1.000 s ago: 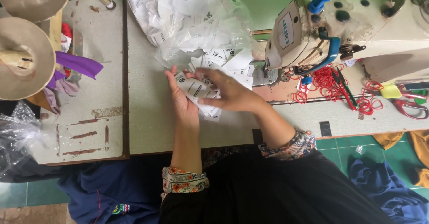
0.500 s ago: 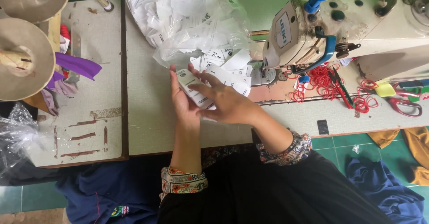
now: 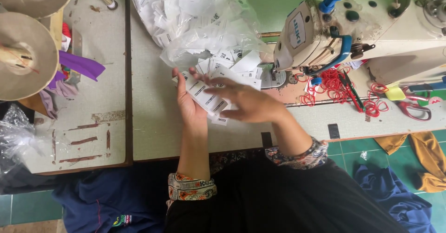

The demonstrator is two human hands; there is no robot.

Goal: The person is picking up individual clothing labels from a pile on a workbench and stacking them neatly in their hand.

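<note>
**Two hands, one fan of labels**

The left hand (image 3: 189, 104) lies palm up on the grey table (image 3: 153, 121), fingers stretched out almost flat, with a fanned stack of white labels (image 3: 208, 100) resting across the palm; about four or five overlapping strips show, the exact count hidden by the other hand. The right hand (image 3: 248, 104) reaches across from the right, fingers loosely spread and slightly blurred, touching the top of the stack; whether it pinches a label I cannot tell.

Just beyond the hands lies one loose heap of more labels (image 3: 232, 63), too many to count, spilling from one clear plastic bag (image 3: 195, 19). One sewing machine (image 3: 362, 28) stands to the right, with tangled red thread (image 3: 332, 86) and one pair of red-handled scissors (image 3: 413, 110) beside it. Two large thread cones (image 3: 23, 61) sit at far left, near one purple cloth strip (image 3: 81, 65).
</note>
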